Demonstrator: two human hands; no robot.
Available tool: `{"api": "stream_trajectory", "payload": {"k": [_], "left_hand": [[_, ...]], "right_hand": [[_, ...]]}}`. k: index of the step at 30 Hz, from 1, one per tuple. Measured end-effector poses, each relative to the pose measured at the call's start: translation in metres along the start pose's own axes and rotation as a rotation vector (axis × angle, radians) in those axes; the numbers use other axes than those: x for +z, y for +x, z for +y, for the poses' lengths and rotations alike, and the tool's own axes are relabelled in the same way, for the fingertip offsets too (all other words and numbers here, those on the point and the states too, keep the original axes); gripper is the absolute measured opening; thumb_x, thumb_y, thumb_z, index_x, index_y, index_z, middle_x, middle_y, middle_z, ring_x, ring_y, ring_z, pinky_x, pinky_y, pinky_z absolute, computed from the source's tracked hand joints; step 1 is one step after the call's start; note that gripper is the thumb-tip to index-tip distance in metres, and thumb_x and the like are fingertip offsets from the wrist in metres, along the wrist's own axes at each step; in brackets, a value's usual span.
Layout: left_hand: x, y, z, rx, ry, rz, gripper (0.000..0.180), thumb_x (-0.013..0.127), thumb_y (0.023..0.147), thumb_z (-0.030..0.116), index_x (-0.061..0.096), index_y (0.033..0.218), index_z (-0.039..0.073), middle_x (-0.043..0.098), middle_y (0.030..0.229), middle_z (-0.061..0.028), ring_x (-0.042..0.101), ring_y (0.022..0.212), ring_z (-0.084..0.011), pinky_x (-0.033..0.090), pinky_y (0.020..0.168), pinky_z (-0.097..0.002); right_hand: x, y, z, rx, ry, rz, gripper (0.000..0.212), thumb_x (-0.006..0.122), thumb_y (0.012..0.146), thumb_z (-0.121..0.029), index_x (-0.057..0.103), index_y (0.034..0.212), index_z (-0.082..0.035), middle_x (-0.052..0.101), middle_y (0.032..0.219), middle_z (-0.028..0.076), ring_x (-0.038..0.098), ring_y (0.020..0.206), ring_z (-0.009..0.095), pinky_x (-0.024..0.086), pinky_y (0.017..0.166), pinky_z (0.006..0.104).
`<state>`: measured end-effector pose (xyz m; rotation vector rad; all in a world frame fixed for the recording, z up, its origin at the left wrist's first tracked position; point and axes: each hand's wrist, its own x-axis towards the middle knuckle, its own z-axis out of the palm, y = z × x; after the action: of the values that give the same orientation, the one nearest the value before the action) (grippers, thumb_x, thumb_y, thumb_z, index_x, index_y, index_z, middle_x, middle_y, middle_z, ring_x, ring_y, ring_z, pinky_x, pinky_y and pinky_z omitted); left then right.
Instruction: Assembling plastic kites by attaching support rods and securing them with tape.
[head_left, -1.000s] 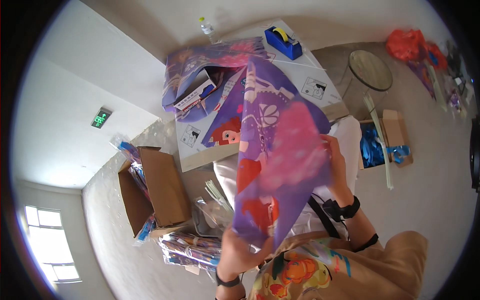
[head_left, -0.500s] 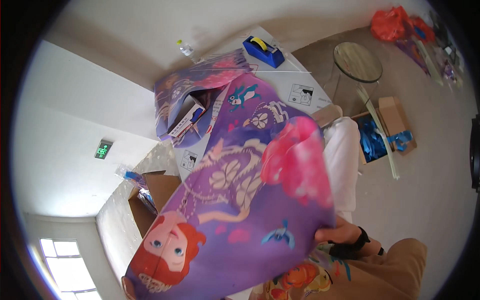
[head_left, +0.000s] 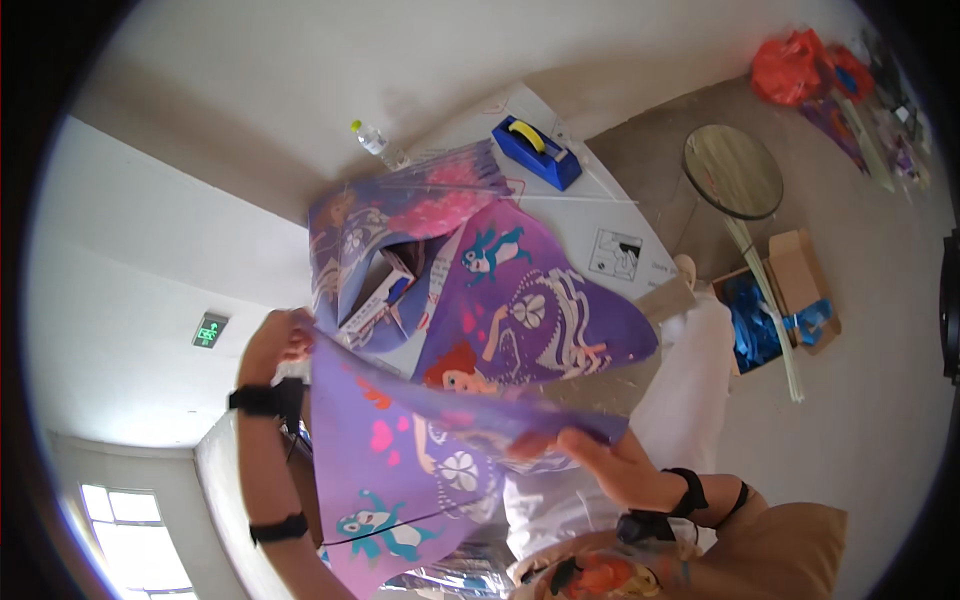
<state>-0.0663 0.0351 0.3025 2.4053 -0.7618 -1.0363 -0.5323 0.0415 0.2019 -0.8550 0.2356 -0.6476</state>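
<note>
At the far left are a window and, nearer, a green sign. The left hand, raised beside the table's left side, has its fingers curled shut on one corner of the purple sheet. The sheet is held up between both hands, in front of the table and toward the person's body; its held edge slopes down from left to right, and its end printed with a blue animal points down, toward the person's left. It is folded over, so its full long axis cannot be read. Past it, a bottle stands by the table's wall-side edge, next to a pile and an open box. A second sheet points its tip toward the far corner and overhangs the near edge. A tape dispenser sits near that far corner. The right hand, blurred at the fingertips, grips the sheet's right end, thumb on top. Rightward come a stool, a carton, sticks and a red bag.
</note>
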Motion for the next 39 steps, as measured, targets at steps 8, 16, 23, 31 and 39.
{"api": "stream_trajectory", "payload": {"k": [8,16,23,31,39], "left_hand": [[0.087,0.198,0.029,-0.085,-0.140,-0.206,0.029,0.053,0.086,0.036,0.060,0.076,0.010,0.060,0.067,0.0005,0.055,0.056,-0.0128,0.046,0.056,-0.0256],[0.131,0.246,0.026,-0.156,-0.086,-0.090,0.033,0.052,0.089,0.036,0.066,0.085,0.006,0.064,0.071,-0.0030,0.059,0.056,-0.0128,0.045,0.052,-0.0258],[0.182,0.109,0.001,0.614,0.303,0.111,0.039,0.065,0.089,0.010,0.057,0.127,0.003,0.064,0.117,-0.0142,0.063,0.106,-0.0277,0.048,0.093,-0.0354],[0.279,0.044,-0.138,0.691,0.870,-0.214,0.083,0.066,0.087,0.042,0.027,0.152,0.007,0.028,0.156,-0.0179,0.028,0.143,-0.0370,0.025,0.115,-0.0514],[0.304,0.024,-0.158,0.574,0.850,-0.015,0.080,0.065,0.088,0.036,0.027,0.150,0.002,0.030,0.154,-0.0205,0.033,0.139,-0.0392,0.028,0.114,-0.0498]], "right_hand": [[-0.115,0.154,-0.007,-0.166,-0.503,0.402,0.035,0.050,0.103,-0.028,0.060,0.121,-0.001,0.065,0.117,0.010,0.058,0.115,0.016,0.042,0.099,0.0319],[-0.269,0.135,-0.002,-0.141,-1.031,0.702,0.073,0.076,0.083,-0.032,0.043,0.142,-0.006,0.042,0.146,0.014,0.043,0.131,0.027,0.034,0.107,0.0414],[-0.306,0.109,0.038,-0.033,-1.772,0.604,0.076,0.080,0.076,-0.023,0.044,0.141,-0.011,0.036,0.148,0.020,0.033,0.137,0.041,0.030,0.111,0.0503],[-0.344,0.155,0.035,-0.172,-1.866,0.642,0.055,0.071,0.079,-0.010,0.052,0.130,-0.009,0.045,0.141,0.018,0.041,0.131,0.039,0.035,0.107,0.0477],[-0.372,0.262,0.021,-0.074,-1.957,0.775,0.024,0.065,0.074,-0.004,0.056,0.097,-0.004,0.067,0.092,0.015,0.062,0.092,0.037,0.048,0.079,0.0476]]}}
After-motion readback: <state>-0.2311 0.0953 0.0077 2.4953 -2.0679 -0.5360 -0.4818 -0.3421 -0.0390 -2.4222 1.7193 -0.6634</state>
